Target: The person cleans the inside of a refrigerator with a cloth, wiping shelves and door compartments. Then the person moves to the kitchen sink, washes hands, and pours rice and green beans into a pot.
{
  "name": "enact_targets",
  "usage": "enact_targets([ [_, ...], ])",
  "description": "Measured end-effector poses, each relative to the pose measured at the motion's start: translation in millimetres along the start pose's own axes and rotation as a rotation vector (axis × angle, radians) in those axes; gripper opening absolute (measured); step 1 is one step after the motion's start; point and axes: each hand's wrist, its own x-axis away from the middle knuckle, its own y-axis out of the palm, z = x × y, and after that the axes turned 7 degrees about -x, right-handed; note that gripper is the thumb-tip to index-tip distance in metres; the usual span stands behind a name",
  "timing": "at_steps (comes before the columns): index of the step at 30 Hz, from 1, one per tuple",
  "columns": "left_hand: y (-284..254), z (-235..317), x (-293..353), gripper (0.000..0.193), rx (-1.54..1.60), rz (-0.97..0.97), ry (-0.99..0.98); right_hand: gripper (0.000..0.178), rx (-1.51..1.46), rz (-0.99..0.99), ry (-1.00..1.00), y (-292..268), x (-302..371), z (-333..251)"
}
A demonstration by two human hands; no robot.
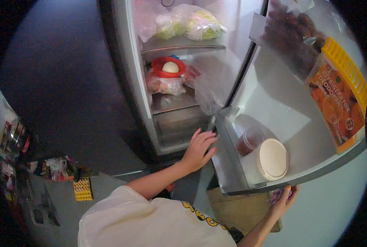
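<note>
My left hand (199,151) is in front of the open refrigerator's lower compartment, fingers spread and nothing in them. It is nearest the inner corner of the door shelf (229,154). My right hand (283,201) is low, by the bottom edge of the refrigerator door (311,173), its fingers bent. Beside those fingers, a purple mottled thing (275,195) shows in part; its kind cannot be made out. Above this hand, the door shelf holds a white tub (273,159) with a pale round lid and a clear plastic cup (251,139) with something reddish inside.
Inside are bagged green vegetables (202,25) and a red bowl (158,65) with a white round item (170,67). Dark bagged food (288,37) and an orange deodorant pack (331,99) are on the door. Below it is a wooden surface (233,210). An egg tray (83,189) lies left.
</note>
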Motion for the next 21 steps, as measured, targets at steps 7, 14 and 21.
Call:
enact_targets([
  [7, -45.6, -7.5, 104.9, 0.015, 0.026, -0.185, -0.191, 0.041, 0.142, -0.031, -0.042, 18.6, 58.2, -37.4],
  [14, -88.5, 3.1, 160.2, 0.011, 0.111, -0.241, -0.177, 0.035, 0.162, -0.163, -0.15, 27.4, 111.2, -55.9],
  [21, -162.8, -24.0, 241.2, 0.012, 0.072, -0.219, -0.287, 0.035, 0.133, -0.118, -0.023, 95.6, 183.3, -97.3],
])
